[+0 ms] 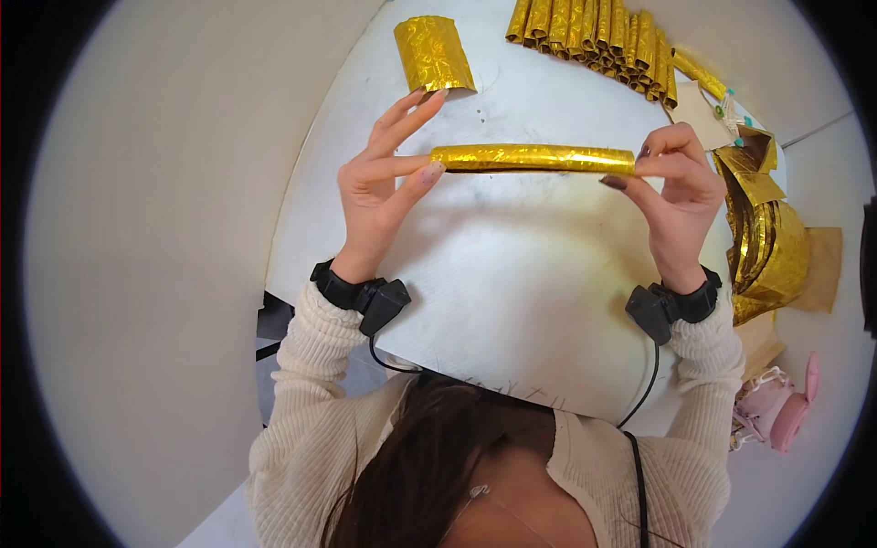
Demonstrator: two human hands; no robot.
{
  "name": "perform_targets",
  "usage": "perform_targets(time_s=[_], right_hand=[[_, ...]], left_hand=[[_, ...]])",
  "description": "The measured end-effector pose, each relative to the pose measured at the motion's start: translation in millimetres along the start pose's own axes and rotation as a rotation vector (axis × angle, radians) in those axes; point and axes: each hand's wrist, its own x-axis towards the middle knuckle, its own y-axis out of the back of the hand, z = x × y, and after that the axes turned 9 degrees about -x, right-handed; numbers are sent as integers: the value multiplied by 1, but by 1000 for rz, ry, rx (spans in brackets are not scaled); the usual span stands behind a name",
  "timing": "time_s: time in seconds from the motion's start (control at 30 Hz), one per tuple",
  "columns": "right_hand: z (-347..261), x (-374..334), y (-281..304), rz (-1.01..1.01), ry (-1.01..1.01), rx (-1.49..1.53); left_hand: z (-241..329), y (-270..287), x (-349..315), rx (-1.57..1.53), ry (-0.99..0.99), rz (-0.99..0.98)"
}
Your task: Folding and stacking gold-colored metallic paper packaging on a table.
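Between my two hands, above the white table, a rolled tube of shiny gold paper (534, 159) is held level. My left hand (384, 173) pinches its left end between thumb and index finger, the other fingers stretched toward the far side. At the right end, the thumb and bent fingers of my right hand (678, 178) close on the tube. A dark seam or opening runs along the tube's lower side. Just beyond my left fingertips lies a curled sheet of gold paper (433, 55); whether the fingertips touch it I cannot tell.
A pile of finished gold tubes (607, 41) lies at the far right of the white table (512, 301). Stacked gold sheets (772, 247) bulge along the right edge, near brown paper (822, 269). A pink bag (776, 411) sits lower right. Black cables hang from both wrist straps.
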Motion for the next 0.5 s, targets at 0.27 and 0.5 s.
perform_targets(time_s=[0.27, 0.5], right_hand=[[-51, 14, 9, -143, 474, -566], [-66, 7, 2, -69, 726, -660]], left_hand=[[8, -18, 12, 218, -45, -36], [-11, -59, 18, 214, 81, -353]])
